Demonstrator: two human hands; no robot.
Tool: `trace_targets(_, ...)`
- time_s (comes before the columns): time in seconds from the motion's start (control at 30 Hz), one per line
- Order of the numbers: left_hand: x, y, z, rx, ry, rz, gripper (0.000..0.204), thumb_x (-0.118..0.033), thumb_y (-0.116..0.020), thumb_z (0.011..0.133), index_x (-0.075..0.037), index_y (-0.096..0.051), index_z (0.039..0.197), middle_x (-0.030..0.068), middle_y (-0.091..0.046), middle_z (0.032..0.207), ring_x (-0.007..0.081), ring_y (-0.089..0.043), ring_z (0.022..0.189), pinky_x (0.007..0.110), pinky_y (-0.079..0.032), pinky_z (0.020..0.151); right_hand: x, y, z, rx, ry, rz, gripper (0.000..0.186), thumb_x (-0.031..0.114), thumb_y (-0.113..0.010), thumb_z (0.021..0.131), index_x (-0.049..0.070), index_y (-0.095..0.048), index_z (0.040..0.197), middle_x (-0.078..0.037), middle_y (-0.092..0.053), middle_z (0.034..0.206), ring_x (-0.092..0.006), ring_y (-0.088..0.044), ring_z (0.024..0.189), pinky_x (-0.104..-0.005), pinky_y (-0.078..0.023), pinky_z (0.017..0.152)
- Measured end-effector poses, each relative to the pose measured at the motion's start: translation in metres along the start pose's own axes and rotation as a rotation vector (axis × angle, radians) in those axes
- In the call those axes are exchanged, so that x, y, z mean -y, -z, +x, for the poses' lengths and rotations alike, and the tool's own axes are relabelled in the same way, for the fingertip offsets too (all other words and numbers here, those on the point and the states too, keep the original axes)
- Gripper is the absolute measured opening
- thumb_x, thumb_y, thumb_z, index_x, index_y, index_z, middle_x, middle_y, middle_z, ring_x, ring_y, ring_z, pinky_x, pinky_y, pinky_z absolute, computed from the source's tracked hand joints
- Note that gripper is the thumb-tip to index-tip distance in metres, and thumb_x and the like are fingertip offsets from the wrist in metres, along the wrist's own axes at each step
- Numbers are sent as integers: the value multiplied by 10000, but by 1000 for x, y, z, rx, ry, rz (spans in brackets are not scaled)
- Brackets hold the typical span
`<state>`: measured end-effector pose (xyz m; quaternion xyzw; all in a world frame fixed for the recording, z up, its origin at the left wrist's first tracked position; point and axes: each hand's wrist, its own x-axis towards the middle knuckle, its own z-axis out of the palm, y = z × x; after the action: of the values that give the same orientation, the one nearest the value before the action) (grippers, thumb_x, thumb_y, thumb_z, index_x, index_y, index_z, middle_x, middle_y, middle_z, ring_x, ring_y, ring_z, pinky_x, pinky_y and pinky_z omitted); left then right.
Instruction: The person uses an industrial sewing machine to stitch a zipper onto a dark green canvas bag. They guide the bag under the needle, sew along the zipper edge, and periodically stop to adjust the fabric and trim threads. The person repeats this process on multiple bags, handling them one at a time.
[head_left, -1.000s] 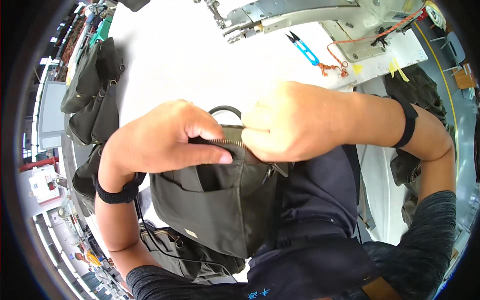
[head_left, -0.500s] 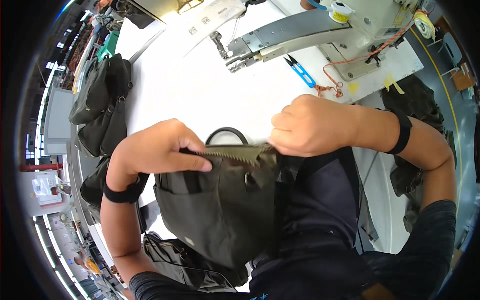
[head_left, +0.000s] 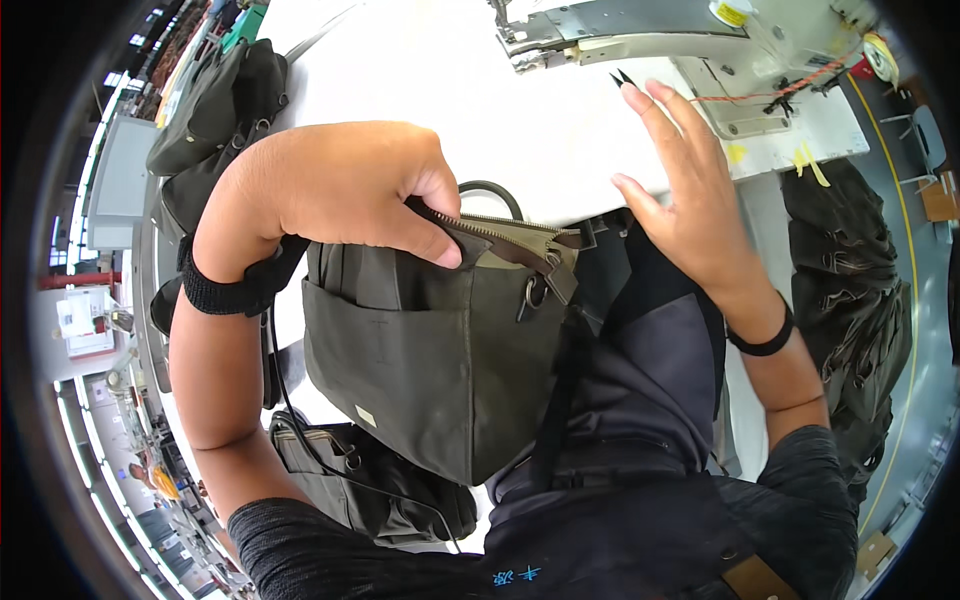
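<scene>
A dark olive bag (head_left: 400,340) rests tilted against my lap at the table's front edge. Its brass-toothed zipper (head_left: 510,230) runs along the top and stands partly open. My left hand (head_left: 340,185) pinches the top edge beside the zipper, thumb outside. A metal ring (head_left: 533,293) hangs near the zipper's right end. Away from the bag, my right hand (head_left: 695,205) is raised over the white table with fingers spread and nothing in it. Just past its fingertips show the dark tips of the thread snips (head_left: 622,78); my hand hides their handles.
A sewing machine (head_left: 650,45) stands at the back right, with an orange cord (head_left: 800,80) over its base. Similar dark bags are stacked at left (head_left: 225,100), and another bag (head_left: 370,490) lies below. Dark fabric pieces (head_left: 845,300) hang at right.
My right hand has let go of the zipper end, opened and moved up and right to the snips. My left hand keeps its hold on the bag. The view has shifted downward.
</scene>
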<state>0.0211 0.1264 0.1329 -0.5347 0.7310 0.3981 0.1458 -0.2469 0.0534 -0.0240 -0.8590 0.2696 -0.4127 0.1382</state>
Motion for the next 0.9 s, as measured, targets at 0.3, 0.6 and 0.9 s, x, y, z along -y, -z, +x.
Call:
trace_targets(0.3,-13,13,10,5,-50,50,329,-285,-812,876,35,-739,897,140,-627,650,178,-536,564,346,-448,582,59,-20,8,393,-280,1014,207,197,-676,1024,-3,-688,971,-32,-630,820,-88,-577,738,-285,-482,655)
trace_targets(0.6,52,47,0,-24,212,-323,269,-289,-837,873,-54,-754,974,-3,-705,865,123,-622,832,293,-499,801,65,-53,32,147,-379,1053,218,121,-627,987,-14,-636,815,16,-489,620,-69,-411,572,-295,-368,540)
trace_targets(0.9,53,130,48,-247,271,497,342,-199,-800,889,-23,-731,1174,121,-730,1159,236,-680,1088,377,-525,990,67,-76,61,-58,-673,1244,248,166,-663,1018,-60,-716,933,-43,-690,753,-79,-624,664,-250,-507,615)
